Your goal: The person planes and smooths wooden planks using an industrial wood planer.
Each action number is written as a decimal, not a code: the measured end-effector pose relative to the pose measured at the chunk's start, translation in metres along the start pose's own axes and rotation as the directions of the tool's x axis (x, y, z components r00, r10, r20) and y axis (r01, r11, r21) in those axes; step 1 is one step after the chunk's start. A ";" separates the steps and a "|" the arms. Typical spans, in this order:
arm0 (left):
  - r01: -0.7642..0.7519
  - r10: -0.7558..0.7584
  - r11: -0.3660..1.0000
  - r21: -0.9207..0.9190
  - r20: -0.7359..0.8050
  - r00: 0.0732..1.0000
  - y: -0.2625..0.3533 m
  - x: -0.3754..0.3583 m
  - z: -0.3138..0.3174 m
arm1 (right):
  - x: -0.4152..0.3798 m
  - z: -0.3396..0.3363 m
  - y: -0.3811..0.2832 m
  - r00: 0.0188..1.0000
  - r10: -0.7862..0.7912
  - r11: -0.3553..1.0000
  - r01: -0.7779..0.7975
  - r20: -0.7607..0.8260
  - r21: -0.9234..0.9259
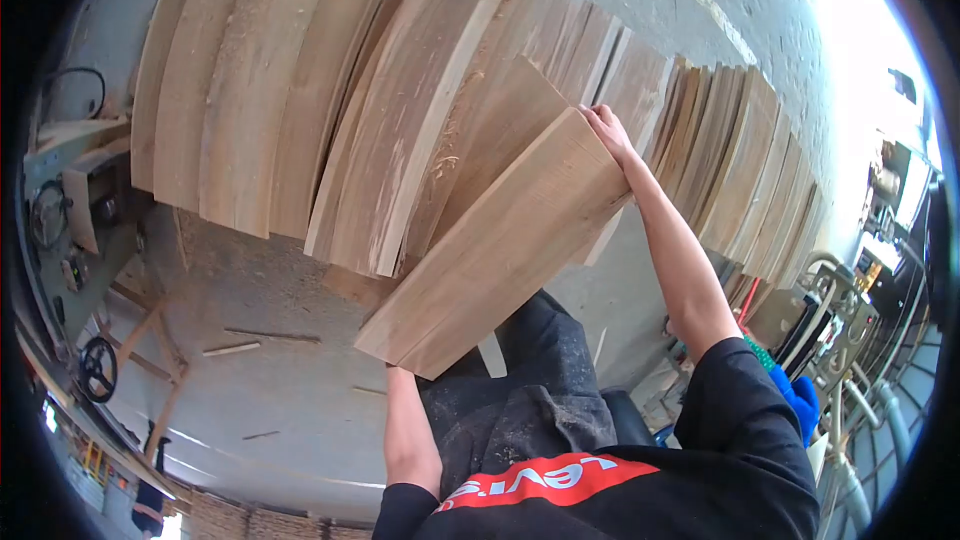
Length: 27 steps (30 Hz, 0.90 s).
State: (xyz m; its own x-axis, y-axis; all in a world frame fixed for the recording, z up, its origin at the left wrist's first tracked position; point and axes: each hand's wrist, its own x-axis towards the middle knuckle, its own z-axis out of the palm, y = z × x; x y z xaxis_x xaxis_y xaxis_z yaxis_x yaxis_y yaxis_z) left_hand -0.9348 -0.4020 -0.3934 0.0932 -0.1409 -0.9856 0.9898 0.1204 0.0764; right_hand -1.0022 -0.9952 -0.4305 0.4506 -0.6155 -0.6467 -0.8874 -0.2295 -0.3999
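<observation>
A wide, pale wooden board (510,240) slants across the middle of the view, held above my legs between my two hands. My right hand (607,132) is closed on its far right corner, thumb and fingers over the edge. At the near left end my left hand (398,372) goes under the board; its fingers are hidden behind the wood. Just behind the held board lies another wooden board (520,110) on the stacked planks.
Rows of long planks (270,60) fill the far side, and a further row of boards (740,160) stands to the right. A machine with a handwheel (97,370) is at the left. Wood scraps (232,348) and sawdust lie on the concrete floor (300,410).
</observation>
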 end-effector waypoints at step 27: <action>-0.079 0.077 0.995 -0.064 -0.042 0.996 0.030 -0.065 -0.030 | -0.150 0.020 0.078 0.952 -0.077 0.851 -0.092 0.296 0.517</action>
State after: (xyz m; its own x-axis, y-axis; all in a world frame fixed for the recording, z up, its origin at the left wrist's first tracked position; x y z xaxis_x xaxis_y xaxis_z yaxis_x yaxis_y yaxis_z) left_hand -0.9144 -0.3598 -0.3312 0.1640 -0.0897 -0.9824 0.9703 0.1940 0.1443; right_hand -1.1368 -0.9058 -0.3780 0.5260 -0.3454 -0.7771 -0.7461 0.2512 -0.6167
